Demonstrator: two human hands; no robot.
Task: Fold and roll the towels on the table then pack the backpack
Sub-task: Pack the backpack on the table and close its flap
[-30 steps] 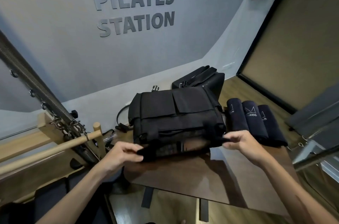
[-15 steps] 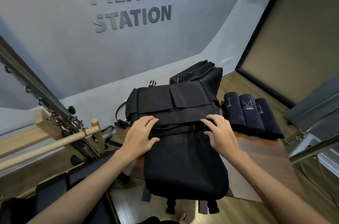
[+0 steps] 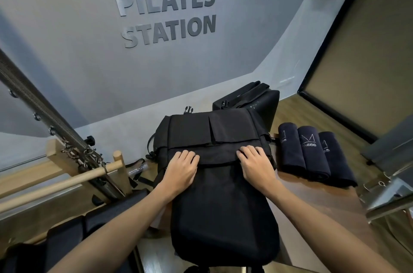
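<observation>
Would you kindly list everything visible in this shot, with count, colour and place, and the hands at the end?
backpack: one, black, lying on the table in front of the person, near end over the table edge
second bag: one, black, behind the backpack by the wall
rolled towels: three, navy with pale lettering, side by side on the table right of the backpack
table: one, brown wood
wooden bar: one, light wood, left
metal spring: one, silver, slanting at left
wall lettering: grey, reads PILATES STATION
left hand: fingers on the backpack's flap
right hand: fingers on the flap, opposite side
</observation>
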